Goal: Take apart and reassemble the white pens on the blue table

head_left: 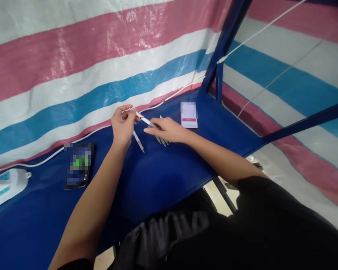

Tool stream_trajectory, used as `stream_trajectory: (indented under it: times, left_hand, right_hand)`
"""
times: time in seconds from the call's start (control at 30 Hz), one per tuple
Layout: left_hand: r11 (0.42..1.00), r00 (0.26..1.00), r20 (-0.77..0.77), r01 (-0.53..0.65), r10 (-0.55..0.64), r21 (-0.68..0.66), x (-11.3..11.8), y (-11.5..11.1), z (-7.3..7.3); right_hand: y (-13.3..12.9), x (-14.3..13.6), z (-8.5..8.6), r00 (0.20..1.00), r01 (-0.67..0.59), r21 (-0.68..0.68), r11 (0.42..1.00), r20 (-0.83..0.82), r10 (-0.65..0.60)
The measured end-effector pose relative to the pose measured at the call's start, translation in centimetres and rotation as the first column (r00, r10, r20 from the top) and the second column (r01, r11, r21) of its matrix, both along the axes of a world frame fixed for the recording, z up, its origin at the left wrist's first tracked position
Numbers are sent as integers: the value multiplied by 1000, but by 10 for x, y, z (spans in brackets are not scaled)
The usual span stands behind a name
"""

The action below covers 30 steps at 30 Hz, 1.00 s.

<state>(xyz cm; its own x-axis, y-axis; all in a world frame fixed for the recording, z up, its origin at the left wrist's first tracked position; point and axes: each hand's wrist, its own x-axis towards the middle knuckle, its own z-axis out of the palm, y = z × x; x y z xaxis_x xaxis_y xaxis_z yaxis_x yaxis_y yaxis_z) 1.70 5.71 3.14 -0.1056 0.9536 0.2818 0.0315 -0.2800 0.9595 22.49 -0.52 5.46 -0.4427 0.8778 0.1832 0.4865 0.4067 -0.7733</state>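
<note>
Between my two hands, above the blue tabletop (157, 172), a white pen with a grey grip (145, 120) is held at a slant. My left hand (123, 123) pinches its upper left end. The fingers of my right hand (169, 129) close on its grey lower end. A second white and grey pen (138, 141) lies on the table just below my left hand. Several similar pens (163, 142) lie side by side under my right hand, which hides most of their length.
A phone with a lit white screen (189, 115) lies right of my hands, and a dark phone (79, 165) lies left. A white power strip (8, 187) is at the far left, its cable along the back edge. A blue frame post (224, 48) and striped sheeting (101, 75) enclose the table.
</note>
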Motion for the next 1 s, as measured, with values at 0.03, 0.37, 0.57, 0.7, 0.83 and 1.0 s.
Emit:
stream_trajectory:
  times: [0.03,0.37,0.57,0.7,0.83,1.0]
  left_hand:
    - [1000,1000,26,11,-11,2,0,-1,1]
    - [899,883,216,435,-416,-51,-8,-9,1]
    - [963,960,172,243,-222,-116,5,-15,4]
    - [973,969,199,178,-147,-148,15,-19,0]
    - [975,974,194,148,-115,-166,14,-19,-2]
    - [925,915,202,372,-350,-82,-1,-23,21]
  right_hand:
    - [2,0,-1,1000,-14,-8,1000,-28,13]
    - [21,7,-15,904,-267,-439,858,-423,65]
    - [11,3,1,987,88,19,996,136,-90]
    - [9,5,5,892,136,126,983,417,-177]
    - [9,2,3,938,144,67,987,308,-158]
    - [3,-2,5,908,-304,-515,801,-412,79]
